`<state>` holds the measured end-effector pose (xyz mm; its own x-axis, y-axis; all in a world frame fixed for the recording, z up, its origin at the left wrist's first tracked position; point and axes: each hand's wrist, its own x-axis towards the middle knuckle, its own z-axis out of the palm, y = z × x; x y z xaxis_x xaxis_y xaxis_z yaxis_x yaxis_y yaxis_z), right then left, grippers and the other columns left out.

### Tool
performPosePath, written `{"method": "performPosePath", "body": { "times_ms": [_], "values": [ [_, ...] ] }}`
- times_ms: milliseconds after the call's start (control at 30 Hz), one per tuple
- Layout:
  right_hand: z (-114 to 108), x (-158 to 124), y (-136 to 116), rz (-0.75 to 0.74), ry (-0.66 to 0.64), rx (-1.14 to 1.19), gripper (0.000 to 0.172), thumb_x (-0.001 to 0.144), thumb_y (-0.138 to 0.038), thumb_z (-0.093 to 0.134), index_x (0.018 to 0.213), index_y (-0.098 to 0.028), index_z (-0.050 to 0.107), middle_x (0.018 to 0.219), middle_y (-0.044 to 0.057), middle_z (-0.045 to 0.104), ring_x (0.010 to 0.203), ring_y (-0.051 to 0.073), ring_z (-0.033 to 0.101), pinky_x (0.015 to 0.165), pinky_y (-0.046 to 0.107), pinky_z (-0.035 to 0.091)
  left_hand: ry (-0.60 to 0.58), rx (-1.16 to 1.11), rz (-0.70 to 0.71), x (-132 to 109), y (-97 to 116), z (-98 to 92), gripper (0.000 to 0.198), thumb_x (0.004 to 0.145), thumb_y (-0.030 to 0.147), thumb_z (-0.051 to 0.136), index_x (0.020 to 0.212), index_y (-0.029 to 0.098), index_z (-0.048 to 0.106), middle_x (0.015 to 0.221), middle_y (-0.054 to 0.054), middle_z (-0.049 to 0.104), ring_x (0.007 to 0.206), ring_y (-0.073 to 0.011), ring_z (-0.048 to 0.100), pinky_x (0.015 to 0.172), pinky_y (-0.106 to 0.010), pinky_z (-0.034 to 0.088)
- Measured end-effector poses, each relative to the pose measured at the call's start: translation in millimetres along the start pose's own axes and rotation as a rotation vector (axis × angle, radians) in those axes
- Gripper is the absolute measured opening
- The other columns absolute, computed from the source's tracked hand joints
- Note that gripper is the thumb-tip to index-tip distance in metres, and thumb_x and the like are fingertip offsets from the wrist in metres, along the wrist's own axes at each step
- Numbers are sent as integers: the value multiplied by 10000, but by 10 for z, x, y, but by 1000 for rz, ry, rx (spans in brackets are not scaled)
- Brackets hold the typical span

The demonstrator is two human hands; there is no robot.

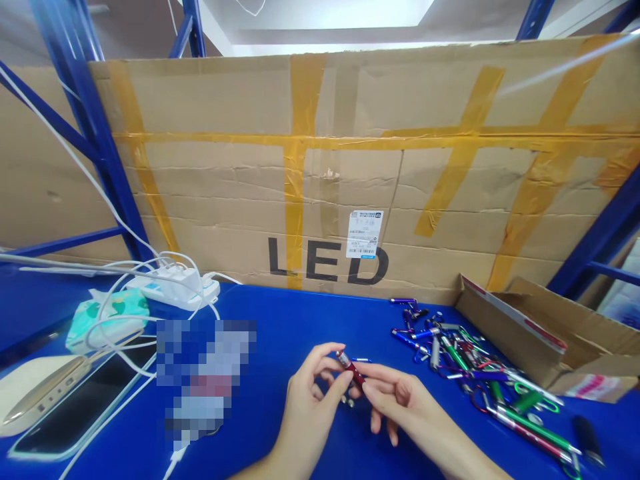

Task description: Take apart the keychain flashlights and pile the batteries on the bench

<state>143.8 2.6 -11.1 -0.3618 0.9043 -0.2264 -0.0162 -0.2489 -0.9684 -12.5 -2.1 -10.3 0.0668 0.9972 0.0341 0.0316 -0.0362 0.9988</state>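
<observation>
A small red metal tube with a silver end is held between both hands above the blue table. My left hand pinches it near the silver end with thumb and fingers. The fingertips of my right hand close on its lower right end. Small silver pieces show beneath the hands, partly hidden. Just behind the fingers lies a blue metal piece, also partly covered.
Right of my hands is a loose pile of coloured metal tubes and clips, beside an open cardboard box. At left lie a phone, white cables, a power strip and a tissue pack. A large cardboard sheet stands behind.
</observation>
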Motion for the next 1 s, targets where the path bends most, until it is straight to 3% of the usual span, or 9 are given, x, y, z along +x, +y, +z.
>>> {"method": "performPosePath", "body": {
  "times_ms": [167, 333, 533, 1000],
  "values": [
    [-43, 9, -22, -16, 72, -41, 511, 722, -497, 640, 1094, -148, 622, 872, 78, 659, 528, 75, 553, 400, 157, 394, 97, 129, -4, 52, 4, -37, 212, 759, 316, 599, 897, 162, 643, 795, -45, 661, 669, -156, 577, 541, -216, 394],
    [-100, 70, 39, -40, 165, -96, 513, 715, -535, 614, 1048, -145, 639, 820, 65, 649, 525, 90, 555, 381, 170, 395, 94, 271, -3, 94, -50, -71, 150, 726, 313, 634, 792, 182, 665, 788, -23, 671, 589, -138, 522, 605, -239, 414],
    [-179, 127, 110, -63, 142, -262, 488, 700, -511, 631, 1003, -129, 633, 589, 4, 591, 459, 93, 527, 373, 176, 379, 64, 436, 20, 116, -115, -92, 68, 659, 276, 678, 677, 210, 672, 725, -2, 650, 607, -153, 529, 625, -247, 402],
    [-139, 104, 42, -62, 170, -401, 382, 701, -419, 631, 935, -117, 637, 659, 27, 621, 480, 95, 549, 371, 171, 379, 5, 561, 29, 160, -141, -137, 130, 692, 236, 656, 801, 247, 725, 737, -2, 717, 625, -178, 556, 625, -255, 402]
  ]
}}
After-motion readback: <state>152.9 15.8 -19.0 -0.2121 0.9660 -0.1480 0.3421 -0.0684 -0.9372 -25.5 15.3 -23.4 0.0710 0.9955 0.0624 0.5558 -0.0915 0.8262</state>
